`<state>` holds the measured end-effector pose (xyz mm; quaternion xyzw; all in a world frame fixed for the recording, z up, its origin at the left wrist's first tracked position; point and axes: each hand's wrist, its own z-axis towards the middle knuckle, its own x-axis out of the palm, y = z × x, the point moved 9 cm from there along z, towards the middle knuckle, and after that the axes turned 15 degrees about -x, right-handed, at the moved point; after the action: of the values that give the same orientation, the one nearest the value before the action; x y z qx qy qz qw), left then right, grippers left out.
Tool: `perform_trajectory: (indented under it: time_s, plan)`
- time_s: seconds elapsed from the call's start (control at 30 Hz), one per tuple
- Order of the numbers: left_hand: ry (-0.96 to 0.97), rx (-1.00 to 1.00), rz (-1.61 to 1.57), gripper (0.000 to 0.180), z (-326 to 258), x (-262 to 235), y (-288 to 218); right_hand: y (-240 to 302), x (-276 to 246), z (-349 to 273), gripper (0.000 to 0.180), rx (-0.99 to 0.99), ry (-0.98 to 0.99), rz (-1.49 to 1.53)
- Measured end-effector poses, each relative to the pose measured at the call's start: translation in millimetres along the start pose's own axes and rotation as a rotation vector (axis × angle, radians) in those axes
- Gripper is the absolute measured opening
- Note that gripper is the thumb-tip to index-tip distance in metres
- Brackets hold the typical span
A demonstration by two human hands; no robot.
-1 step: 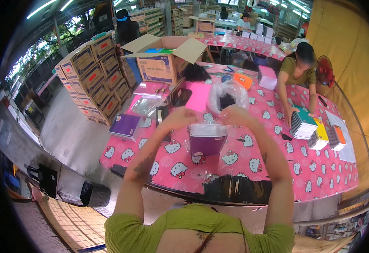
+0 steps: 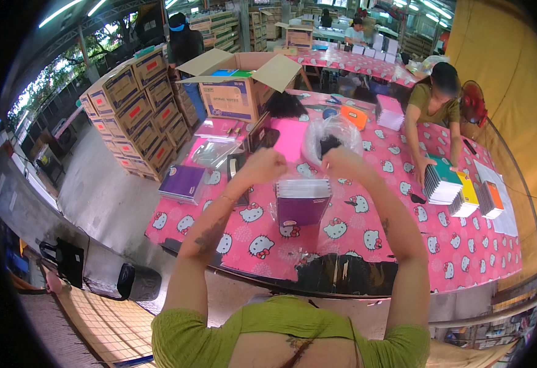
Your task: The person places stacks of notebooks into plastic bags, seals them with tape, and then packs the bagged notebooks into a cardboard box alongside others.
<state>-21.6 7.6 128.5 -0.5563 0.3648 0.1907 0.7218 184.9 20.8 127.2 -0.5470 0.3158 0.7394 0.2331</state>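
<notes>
A stack of purple spiral notebooks (image 2: 303, 210) stands on the table in front of me, wire edges up, inside a clear plastic bag (image 2: 274, 210). My left hand (image 2: 266, 165) is above its left corner, fingers closed in a pinch on the bag's thin upper edge. Across from it, my right hand (image 2: 344, 164) pinches the same film above the right corner. The film between my hands is nearly invisible. Just beyond lies a bundle of clear plastic bags (image 2: 312, 144). To the left rests a bagged purple notebook stack (image 2: 182, 183).
A pink patterned cloth (image 2: 260, 246) covers the table. An open carton (image 2: 232, 98) stands far left, near stacked cartons (image 2: 135, 110). At right, a co-worker (image 2: 431, 101) handles a green notebook stack (image 2: 443, 178) beside yellow (image 2: 465, 195) and orange (image 2: 493, 199) stacks.
Both my hands have risen slightly, away from the notebooks. The notebook stack stays in place.
</notes>
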Motion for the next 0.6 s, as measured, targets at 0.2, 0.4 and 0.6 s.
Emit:
perform_trajectory:
  time_s: [0.2,0.4,0.6]
  plan:
    - [-0.743,-0.385,-0.011,0.033,-29,-59,177,53,-43,0,0.031,-0.097,-0.310,-0.115]
    - [-0.182,-0.872,-0.851,0.020,-57,53,328,63,-42,13,0.024,-0.055,-0.328,-0.125]
    - [-0.528,-0.685,-1.205,0.015,-91,95,312,154,11,28,0.032,-0.216,-0.223,-0.071]
